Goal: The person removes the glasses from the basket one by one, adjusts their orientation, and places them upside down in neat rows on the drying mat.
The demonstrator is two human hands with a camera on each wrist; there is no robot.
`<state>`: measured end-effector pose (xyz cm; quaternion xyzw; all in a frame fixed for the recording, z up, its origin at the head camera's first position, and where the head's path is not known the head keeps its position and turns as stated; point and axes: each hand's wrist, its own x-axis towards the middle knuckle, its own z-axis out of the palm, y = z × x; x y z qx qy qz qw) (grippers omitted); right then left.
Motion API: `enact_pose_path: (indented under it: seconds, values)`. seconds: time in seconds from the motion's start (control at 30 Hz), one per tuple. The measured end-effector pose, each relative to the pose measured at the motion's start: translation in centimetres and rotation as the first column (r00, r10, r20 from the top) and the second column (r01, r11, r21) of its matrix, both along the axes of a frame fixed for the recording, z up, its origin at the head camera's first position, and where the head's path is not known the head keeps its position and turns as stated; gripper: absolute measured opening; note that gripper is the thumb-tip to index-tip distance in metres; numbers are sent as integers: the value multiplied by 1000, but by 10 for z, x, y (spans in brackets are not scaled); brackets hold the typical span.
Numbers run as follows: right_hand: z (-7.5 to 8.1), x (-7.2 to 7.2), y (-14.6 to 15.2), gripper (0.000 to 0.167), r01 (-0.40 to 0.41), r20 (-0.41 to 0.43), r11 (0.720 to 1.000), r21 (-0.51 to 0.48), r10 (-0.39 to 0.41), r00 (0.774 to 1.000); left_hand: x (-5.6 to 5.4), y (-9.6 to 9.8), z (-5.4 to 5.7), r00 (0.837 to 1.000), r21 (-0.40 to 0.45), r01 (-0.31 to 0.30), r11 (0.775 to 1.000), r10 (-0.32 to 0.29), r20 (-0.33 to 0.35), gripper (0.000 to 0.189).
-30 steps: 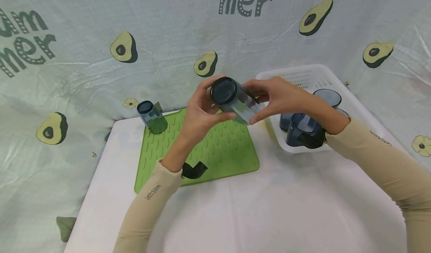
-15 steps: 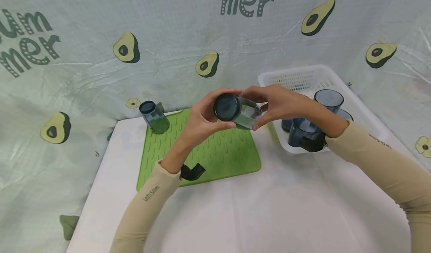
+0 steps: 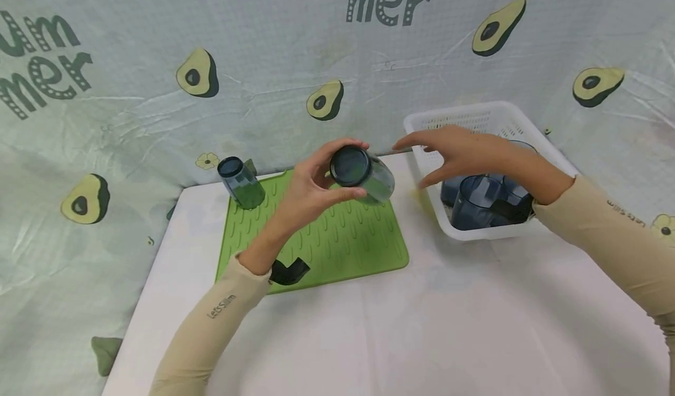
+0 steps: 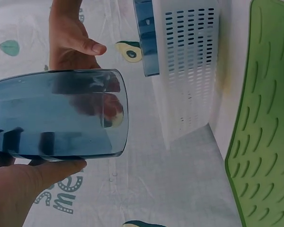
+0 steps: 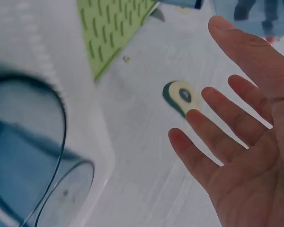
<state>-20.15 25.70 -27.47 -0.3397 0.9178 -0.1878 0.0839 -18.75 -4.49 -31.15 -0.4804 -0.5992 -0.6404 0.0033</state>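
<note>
My left hand (image 3: 311,194) grips a blue-tinted drinking glass (image 4: 61,113) near its base, thumb on one side and fingers on the other. The glass is tilted on its side above the green ribbed mat (image 3: 337,243), its dark base facing me and its mouth pointing right. My right hand (image 3: 459,153) is apart from the glass, fingers spread and holding nothing, over the near-left side of the white basket (image 3: 448,226). In the right wrist view its palm and straight fingers (image 5: 217,125) show beside the basket's glasses.
Another blue glass (image 3: 241,182) stands upside down on the mat's back left corner. Several blue glasses (image 3: 474,205) sit in the basket at the right, partly hidden by my right arm. Behind the white table (image 3: 422,325) hangs an avocado-print cloth (image 3: 253,44).
My right hand has let go of the glass and moved right, towards the basket. The left hand keeps the glass, which is lower in the head view than a second ago.
</note>
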Motion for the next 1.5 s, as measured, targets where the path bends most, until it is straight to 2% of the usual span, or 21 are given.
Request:
enact_pose_path:
  seconds: [0.2, 0.4, 0.6, 0.93, 1.27, 1.5]
  values:
    - [6, 1, 22, 65, 50, -36, 997, 63, -47, 998, -4, -11, 2, 998, -47, -63, 997, 62, -8, 66]
    - [5, -3, 44, 64, 48, -94, 990, 136, -36, 995, -5, -21, 5, 993, -101, -118, 988, 118, -6, 66]
    - [1, -9, 66, 68, 54, -122, 980, 191, -31, 992, -5, -28, 7, 989, -155, -141, 978, 145, 15, 65]
    - [-5, -17, 86, 77, 3, -31, 963, 268, 5, 999, -7, -37, 8, 984, -225, -171, 959, 178, 12, 65]
    - [-9, -25, 92, 82, -54, 20, 949, 309, 50, 999, -8, -39, 7, 981, -240, -183, 953, 194, 24, 66]
    - [-12, -30, 86, 84, -44, 75, 939, 342, 20, 997, -8, -41, 5, 978, -245, -197, 949, 209, 23, 64]
